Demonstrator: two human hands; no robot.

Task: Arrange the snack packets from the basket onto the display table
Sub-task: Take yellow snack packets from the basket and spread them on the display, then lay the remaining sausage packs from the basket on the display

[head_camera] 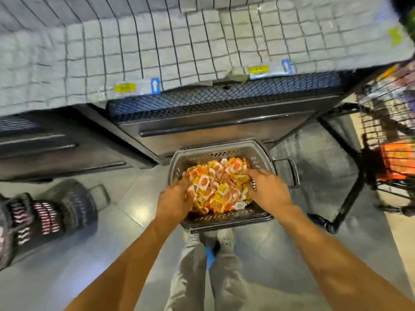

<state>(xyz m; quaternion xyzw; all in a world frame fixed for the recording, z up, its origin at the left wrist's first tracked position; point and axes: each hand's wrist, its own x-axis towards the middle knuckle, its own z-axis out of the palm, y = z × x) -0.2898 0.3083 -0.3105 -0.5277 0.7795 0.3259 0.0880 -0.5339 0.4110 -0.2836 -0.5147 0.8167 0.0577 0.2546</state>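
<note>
bright overhead light | floor (134,212) glare | motion blur | fisheye-bent edges
</note>
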